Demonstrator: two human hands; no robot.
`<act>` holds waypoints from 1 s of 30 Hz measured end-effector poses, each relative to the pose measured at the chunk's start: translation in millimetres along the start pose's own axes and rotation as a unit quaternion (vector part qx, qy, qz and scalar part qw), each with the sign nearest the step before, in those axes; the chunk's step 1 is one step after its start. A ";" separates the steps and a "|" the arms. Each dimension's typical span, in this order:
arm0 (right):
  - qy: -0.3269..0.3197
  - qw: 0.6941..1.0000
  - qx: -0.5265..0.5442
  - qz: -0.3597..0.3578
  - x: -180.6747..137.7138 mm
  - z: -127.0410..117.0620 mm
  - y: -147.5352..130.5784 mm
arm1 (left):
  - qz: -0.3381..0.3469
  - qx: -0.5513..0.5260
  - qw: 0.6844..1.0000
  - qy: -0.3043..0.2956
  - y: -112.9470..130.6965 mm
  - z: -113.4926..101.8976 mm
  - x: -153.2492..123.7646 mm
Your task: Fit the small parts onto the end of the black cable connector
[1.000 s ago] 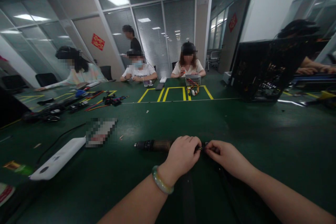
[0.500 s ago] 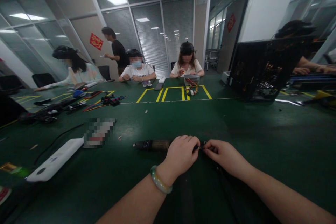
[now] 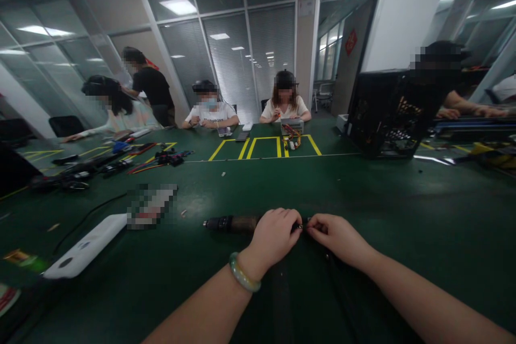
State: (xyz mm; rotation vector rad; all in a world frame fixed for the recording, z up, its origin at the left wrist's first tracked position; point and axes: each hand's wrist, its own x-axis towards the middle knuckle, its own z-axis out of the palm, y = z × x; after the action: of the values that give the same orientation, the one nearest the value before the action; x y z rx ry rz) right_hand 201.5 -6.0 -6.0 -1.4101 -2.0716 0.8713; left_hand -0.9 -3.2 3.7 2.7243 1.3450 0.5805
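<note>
An electric screwdriver with a dark brown body and black nose lies across the green table, its metal tip pointing left. My left hand is closed over its rear part, with thumb and fingers curled at the back end. A small dark piece with a brassy glint shows by those fingertips. Just to the right, my right hand pinches at that same end, thumb and forefinger pressed together. What sits between its fingers is too small and dark to make out. A black cable runs down below my right wrist.
A white device with a cord lies at the left, near a blurred-out flat item. Bundled cables are farther back. A black computer case stands at the right. Several co-workers sit around the table; one person stands behind.
My hands have shifted slightly left, still together at the screwdriver's rear end. The standing person has moved left, behind the seated person at the far left.
</note>
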 end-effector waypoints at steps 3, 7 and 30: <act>0.007 1.000 0.002 -0.014 0.8 0.9 2.8 | 0.001 0.013 1.000 -0.005 1.5 -2.2 0.3; 0.011 1.000 -0.001 -0.022 -0.6 -0.5 1.5 | 0.010 0.014 1.000 0.001 2.8 -2.7 0.0; 0.037 0.999 -0.004 0.016 4.8 5.1 6.7 | 0.023 0.037 0.999 0.012 11.3 -7.0 -10.7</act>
State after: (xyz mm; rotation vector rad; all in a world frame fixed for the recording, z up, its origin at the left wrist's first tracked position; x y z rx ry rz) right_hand 200.4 -0.9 -14.1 -1.4620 -2.0057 0.8119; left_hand -0.7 -19.3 9.3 2.8234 1.3393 0.5802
